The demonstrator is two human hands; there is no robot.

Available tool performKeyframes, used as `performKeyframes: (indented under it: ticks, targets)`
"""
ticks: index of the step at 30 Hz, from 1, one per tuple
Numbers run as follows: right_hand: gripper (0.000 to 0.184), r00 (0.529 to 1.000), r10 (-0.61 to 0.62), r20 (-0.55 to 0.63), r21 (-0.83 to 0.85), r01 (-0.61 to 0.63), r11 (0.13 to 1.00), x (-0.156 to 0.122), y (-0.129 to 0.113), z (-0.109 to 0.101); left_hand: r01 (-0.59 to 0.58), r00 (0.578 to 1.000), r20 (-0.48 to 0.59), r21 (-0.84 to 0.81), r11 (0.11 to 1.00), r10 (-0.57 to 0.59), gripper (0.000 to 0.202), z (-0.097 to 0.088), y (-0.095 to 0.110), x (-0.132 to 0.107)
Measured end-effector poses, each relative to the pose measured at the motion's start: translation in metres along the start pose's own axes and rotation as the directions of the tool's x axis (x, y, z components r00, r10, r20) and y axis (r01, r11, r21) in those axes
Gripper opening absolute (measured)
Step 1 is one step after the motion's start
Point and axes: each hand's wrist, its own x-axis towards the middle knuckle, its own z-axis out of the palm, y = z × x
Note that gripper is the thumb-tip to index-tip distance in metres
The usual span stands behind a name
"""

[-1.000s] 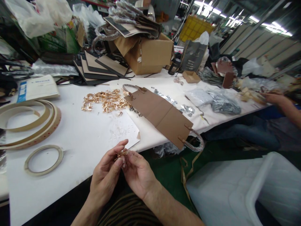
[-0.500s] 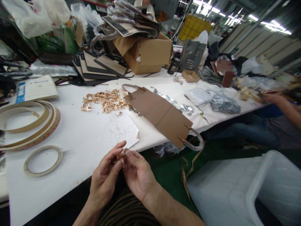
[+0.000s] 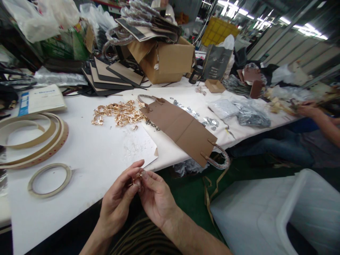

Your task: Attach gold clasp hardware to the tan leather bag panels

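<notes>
We've got the gold fitting (image 3: 136,178) pinched between left hand (image 3: 115,203) and right hand (image 3: 159,200) by the desk (image 3: 90,156) edge; we should brace it left, keep right fingertips' pressure light.

Fittings (image 3: 128,114) left, panel (image 3: 180,128) right (box (image 3: 174,58) behind)

L hand (image 3: 115,209) & R hand (image 3: 158,202) tog nr table (image 3: 171,152) edge, fingers (image 3: 129,172) curled, tips pinched, forearms (image 3: 192,228) converging fr below.
</notes>
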Motion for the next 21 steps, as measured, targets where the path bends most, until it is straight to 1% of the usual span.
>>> performKeyframes:
  ticks: [2,4,5,7,9,10,11,12,13,14,15,16,17,18,19,20,21]
  targets:
    - [0.020,0.999,0.050,0.022,0.023,-0.050,0.998,0.000,-0.003,-0.001,-0.033,0.997,0.068,0.066,0.997,0.029,0.035,-0.007,-0.001,0.001]
    - [0.022,0.991,0.129,0.027,0.072,-0.131,0.989,0.000,-0.004,-0.003,-0.067,0.988,0.144,0.121,0.990,0.049,0.037,-0.013,-0.003,0.002]
    - [0.023,0.985,0.173,0.027,0.097,-0.175,0.980,0.001,-0.004,-0.005,-0.074,0.985,0.163,0.130,0.989,0.053,0.038,-0.015,-0.003,0.002]
    - [0.025,0.970,0.240,0.046,0.119,-0.244,0.962,0.001,-0.001,-0.009,-0.034,0.988,0.151,0.096,0.995,0.019,0.040,-0.015,-0.005,0.004]
    - [0.026,0.965,0.246,0.086,0.087,-0.254,0.963,0.001,0.005,-0.014,0.071,0.991,0.113,-0.034,0.997,-0.067,0.044,-0.011,-0.006,0.006]
    - [0.026,0.971,0.216,0.101,0.048,-0.222,0.974,0.001,0.006,-0.016,0.127,0.988,0.100,-0.125,0.984,-0.115,0.046,-0.007,-0.006,0.007]
    - [0.027,0.983,0.155,0.103,-0.007,-0.155,0.988,0.001,0.007,-0.019,0.168,0.984,0.095,-0.216,0.962,-0.150,0.046,-0.003,-0.006,0.009]
    - [0.026,0.994,0.057,0.092,-0.088,-0.049,0.995,0.001,0.005,-0.022,0.186,0.982,0.089,-0.296,0.937,-0.167,0.045,0.001,-0.005,0.011]
    - [0.025,0.994,-0.072,0.085,-0.204,0.088,0.975,0.001,0.000,-0.024,0.187,0.982,0.080,-0.357,0.915,-0.169,0.043,0.005,-0.004,0.013]
    - [0.024,0.971,-0.214,0.104,-0.355,0.237,0.904,0.001,-0.006,-0.025,0.180,0.984,0.070,-0.398,0.900,-0.167,0.040,0.008,-0.003,0.015]
    - [0.021,0.928,-0.333,0.167,-0.515,0.370,0.773,0.002,-0.015,-0.026,0.176,0.984,0.058,-0.422,0.889,-0.168,0.038,0.011,-0.002,0.016]
    - [0.020,0.874,-0.403,0.272,-0.647,0.476,0.595,0.002,-0.024,-0.026,0.178,0.983,0.049,-0.440,0.880,-0.174,0.037,0.013,0.000,0.017]
    - [0.020,0.821,-0.411,0.397,-0.725,0.555,0.407,0.003,-0.034,-0.025,0.187,0.981,0.044,-0.453,0.872,-0.188,0.036,0.015,0.002,0.017]
    - [0.021,0.774,-0.372,0.513,-0.749,0.615,0.247,0.004,-0.043,-0.024,0.201,0.978,0.039,-0.465,0.862,-0.206,0.036,0.017,0.003,0.017]
    - [0.023,0.731,-0.319,0.604,-0.734,0.665,0.135,0.005,-0.051,-0.022,0.217,0.973,0.035,-0.475,0.853,-0.228,0.036,0.018,0.004,0.017]
    - [0.025,0.688,-0.278,0.670,-0.702,0.710,0.063,0.007,-0.056,-0.021,0.232,0.968,0.030,-0.483,0.845,-0.248,0.036,0.020,0.005,0.017]
    - [0.028,0.646,-0.255,0.719,-0.665,0.747,0.017,0.008,-0.061,-0.020,0.246,0.964,0.029,-0.488,0.837,-0.266,0.036,0.021,0.006,0.017]
